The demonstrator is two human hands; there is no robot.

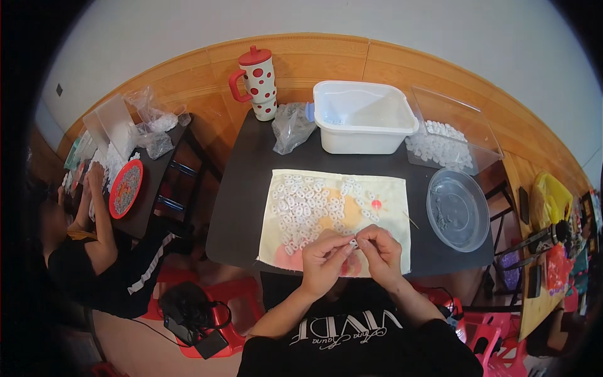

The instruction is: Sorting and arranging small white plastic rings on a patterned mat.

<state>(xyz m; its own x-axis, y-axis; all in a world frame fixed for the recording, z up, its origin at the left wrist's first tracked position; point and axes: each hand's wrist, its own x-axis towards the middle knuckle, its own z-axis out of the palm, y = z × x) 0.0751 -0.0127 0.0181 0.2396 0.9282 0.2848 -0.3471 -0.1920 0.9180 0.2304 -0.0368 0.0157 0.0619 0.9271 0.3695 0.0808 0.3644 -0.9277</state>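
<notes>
Close in front of my body, my left hand [325, 261] pinches a small white piece with dark holes [353, 243] between thumb and fingertips. My right hand [382, 252] meets it there, thumb and fingers pressed together; whatever lies inside that pinch is too small to make out. Both hands are over the near edge of a cream cloth with coloured patches [394, 235]. Many similar white oval pieces [304, 204] are spread on the cloth, thickest on its left half. By the cloth's right edge lies a thin, pale stick-like thing [411, 220].
Behind the cloth stand a white tub [364, 139], a crumpled clear bag [293, 129] and a dotted tumbler [260, 85]. At right are a round clear tray [472, 235] with small grey bits and a clear box of white pieces [443, 146]. Another person [88, 251] works at the left table.
</notes>
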